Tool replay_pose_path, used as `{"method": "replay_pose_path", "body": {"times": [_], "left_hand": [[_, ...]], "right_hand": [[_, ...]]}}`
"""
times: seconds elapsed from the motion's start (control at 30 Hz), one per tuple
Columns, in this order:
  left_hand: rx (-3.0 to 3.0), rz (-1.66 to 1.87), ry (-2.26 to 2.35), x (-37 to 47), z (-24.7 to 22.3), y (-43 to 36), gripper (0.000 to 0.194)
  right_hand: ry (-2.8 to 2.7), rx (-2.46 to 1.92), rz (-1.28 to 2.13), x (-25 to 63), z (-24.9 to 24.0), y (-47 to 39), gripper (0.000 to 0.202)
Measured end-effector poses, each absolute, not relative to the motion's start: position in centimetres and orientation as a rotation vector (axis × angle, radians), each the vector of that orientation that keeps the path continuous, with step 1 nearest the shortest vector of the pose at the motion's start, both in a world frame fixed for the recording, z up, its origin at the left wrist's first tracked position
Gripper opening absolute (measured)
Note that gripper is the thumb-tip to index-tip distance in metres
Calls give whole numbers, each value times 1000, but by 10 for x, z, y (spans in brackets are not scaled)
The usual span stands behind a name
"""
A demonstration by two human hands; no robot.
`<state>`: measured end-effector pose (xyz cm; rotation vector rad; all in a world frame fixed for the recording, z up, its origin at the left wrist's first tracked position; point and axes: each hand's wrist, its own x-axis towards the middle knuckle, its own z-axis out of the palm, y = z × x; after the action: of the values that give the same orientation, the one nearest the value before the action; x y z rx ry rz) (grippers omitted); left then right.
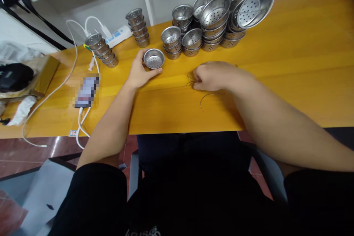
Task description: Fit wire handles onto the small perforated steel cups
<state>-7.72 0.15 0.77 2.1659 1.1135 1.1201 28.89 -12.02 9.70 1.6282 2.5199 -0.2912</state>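
My left hand (139, 72) curls round a small perforated metal cup (154, 59), thumb at its near side and fingers behind the far left rim. The cup's open top faces up. To the right, my right hand (208, 76) is closed in a pinch over the table, with thin wire ends poking out at the fingertips. Another thin curved wire (206, 97) lies on the wood just below that hand. Beyond both hands, several stacks of like perforated cups (192, 40) stand close together, the cups on the right (251, 9) being wider and tilted.
The yellow wooden table (298, 59) ends close to my body. At the left stand two cup stacks, one leaning (102, 49) and one upright (138, 27). Near them are a white power strip (118, 36), charging cables and a blurred-out phone (87, 92). A shelf wall runs behind.
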Motion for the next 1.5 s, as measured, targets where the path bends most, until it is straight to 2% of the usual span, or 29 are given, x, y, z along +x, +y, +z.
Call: {"method": "replay_pose_path", "body": {"times": [0.17, 0.4, 0.6, 0.73, 0.87, 0.93, 1.1, 1.33, 1.5], "left_hand": [[2146, 1128, 1121, -78, 11, -1, 109], [2159, 1163, 1095, -80, 11, 4, 109], [2148, 1177, 1143, -73, 13, -2, 89], [2188, 1202, 1036, -69, 17, -5, 108], [2214, 1299, 930, -65, 5, 6, 130], [2213, 1331, 846, -62, -6, 15, 135], [2230, 1355, 649, -57, -19, 21, 128], [2226, 1314, 843, -58, -5, 7, 116], [2194, 1360, 805, -57, -9, 9, 119]], "right_hand": [[2667, 1674, -525, 302, 96, -110, 14], [2983, 1691, -1335, 301, 99, -115, 26], [3161, 1774, -1297, 292, 88, -113, 10], [3242, 1725, -1401, 285, 82, -114, 23], [3439, 1639, -1285, 282, 75, -109, 46], [3540, 1584, -1279, 282, 72, -106, 56], [3562, 1694, -1320, 281, 73, -105, 63], [3645, 1687, -1196, 279, 72, -103, 59], [3596, 1713, -1273, 279, 63, -97, 62]]}}
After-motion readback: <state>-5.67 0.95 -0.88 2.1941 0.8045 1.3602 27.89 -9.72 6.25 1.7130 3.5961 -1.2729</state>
